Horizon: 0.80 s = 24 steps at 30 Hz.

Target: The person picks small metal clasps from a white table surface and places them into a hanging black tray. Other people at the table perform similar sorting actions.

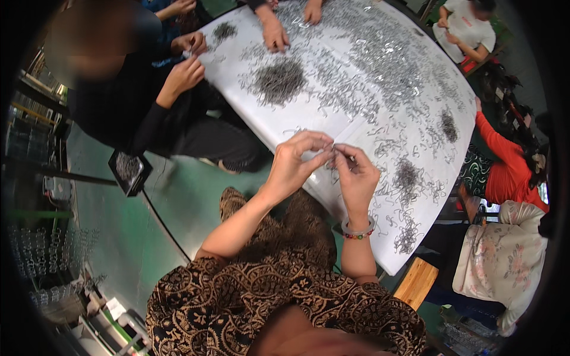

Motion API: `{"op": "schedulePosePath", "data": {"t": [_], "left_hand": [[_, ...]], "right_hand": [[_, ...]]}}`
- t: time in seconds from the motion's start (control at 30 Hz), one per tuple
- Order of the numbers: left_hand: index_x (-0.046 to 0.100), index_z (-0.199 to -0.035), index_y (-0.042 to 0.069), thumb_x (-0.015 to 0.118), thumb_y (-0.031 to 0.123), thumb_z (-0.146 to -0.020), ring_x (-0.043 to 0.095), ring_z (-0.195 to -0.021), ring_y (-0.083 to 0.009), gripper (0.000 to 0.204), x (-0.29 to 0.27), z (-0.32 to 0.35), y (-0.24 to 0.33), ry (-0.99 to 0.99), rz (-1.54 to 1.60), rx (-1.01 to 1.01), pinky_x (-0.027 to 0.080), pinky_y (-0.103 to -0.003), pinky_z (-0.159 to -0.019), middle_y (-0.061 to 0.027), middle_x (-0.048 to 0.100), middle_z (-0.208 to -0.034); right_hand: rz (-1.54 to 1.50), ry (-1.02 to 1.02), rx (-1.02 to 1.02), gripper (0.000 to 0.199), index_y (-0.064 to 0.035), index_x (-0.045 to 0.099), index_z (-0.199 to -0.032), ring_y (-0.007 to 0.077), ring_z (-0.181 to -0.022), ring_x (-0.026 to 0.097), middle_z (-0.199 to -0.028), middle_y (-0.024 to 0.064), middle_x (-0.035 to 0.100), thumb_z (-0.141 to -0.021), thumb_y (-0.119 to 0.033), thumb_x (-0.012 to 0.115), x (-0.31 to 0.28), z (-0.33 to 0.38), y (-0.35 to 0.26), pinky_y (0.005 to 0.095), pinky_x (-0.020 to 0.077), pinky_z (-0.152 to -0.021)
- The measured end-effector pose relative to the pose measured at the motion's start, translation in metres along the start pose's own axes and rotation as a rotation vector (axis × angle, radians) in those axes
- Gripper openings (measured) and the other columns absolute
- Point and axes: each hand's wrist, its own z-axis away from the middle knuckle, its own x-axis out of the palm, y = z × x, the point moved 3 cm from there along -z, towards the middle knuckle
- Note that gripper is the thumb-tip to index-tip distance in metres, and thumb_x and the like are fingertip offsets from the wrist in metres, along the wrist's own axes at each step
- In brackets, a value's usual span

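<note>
My left hand (pixel 297 160) and my right hand (pixel 356 172) meet fingertip to fingertip over the near edge of a white table (pixel 332 127). Both pinch small bent metal wire pieces (pixel 333 151) held between the thumbs and forefingers. A beaded bracelet (pixel 358 230) circles my right wrist. Several piles of the same grey wire pieces lie on the table, one dense heap (pixel 279 80) at the far left and smaller ones (pixel 407 175) just right of my hands. Loose pieces are scattered across most of the tabletop.
Other people sit around the table: one in black at the left (pixel 148 101), hands at the far edge (pixel 274 32), one in red (pixel 504 166) and one in a floral top (pixel 504 261) at the right. A black tray of pieces (pixel 127 169) stands on the green floor.
</note>
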Motion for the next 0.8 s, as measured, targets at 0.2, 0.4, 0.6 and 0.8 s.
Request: {"op": "schedulePosePath", "data": {"t": [0.2, 0.4, 0.6, 0.8], "left_hand": [[0.071, -0.091, -0.001, 0.073, 0.002, -0.079, 0.066, -0.09, -0.02, 0.013, -0.01, 0.007, -0.013, 0.112, -0.033, 0.004, 0.053, -0.03, -0.077, -0.01, 0.07, -0.1], [0.071, -0.091, 0.001, 0.072, 0.001, -0.081, 0.065, -0.099, -0.0174, 0.01, -0.015, 0.009, -0.018, 0.132, -0.171, -0.013, 0.052, -0.03, -0.085, -0.0093, 0.068, -0.105], [0.067, -0.097, -0.002, 0.069, -0.001, -0.085, 0.066, -0.093, -0.0145, 0.012, -0.01, 0.001, -0.029, 0.175, 0.194, -0.128, 0.053, -0.028, -0.081, -0.0094, 0.071, -0.098], [0.066, -0.096, -0.002, 0.067, -0.001, -0.087, 0.066, -0.093, -0.013, 0.01, -0.03, -0.003, -0.026, 0.238, 0.279, -0.118, 0.052, -0.027, -0.085, -0.0085, 0.071, -0.097]], "right_hand": [[0.012, 0.012, -0.024, 0.014, 0.0037, 0.068, -0.096, 0.0117, -0.07, 0.067, -0.086, 0.0084, 0.069, -0.083, 0.008, 0.066, 0.014, 0.004, 0.007, 0.0233, 0.0539, -0.064], [0.106, -0.006, -0.116, 0.017, 0.0007, 0.069, -0.095, 0.0141, -0.072, 0.067, -0.086, 0.0086, 0.069, -0.079, 0.008, 0.068, 0.021, -0.003, 0.015, 0.0252, 0.0529, -0.065], [0.162, -0.081, -0.236, 0.024, 0.0003, 0.069, -0.101, 0.0164, -0.074, 0.067, -0.087, 0.0099, 0.07, -0.078, 0.008, 0.069, 0.026, -0.013, 0.011, 0.0261, 0.0526, -0.066], [0.136, -0.148, 0.083, 0.021, 0.0026, 0.07, -0.104, 0.0204, -0.057, 0.063, -0.088, 0.0165, 0.069, -0.085, -0.005, 0.067, 0.0, -0.071, 0.055, 0.0275, 0.0502, -0.057]]}}
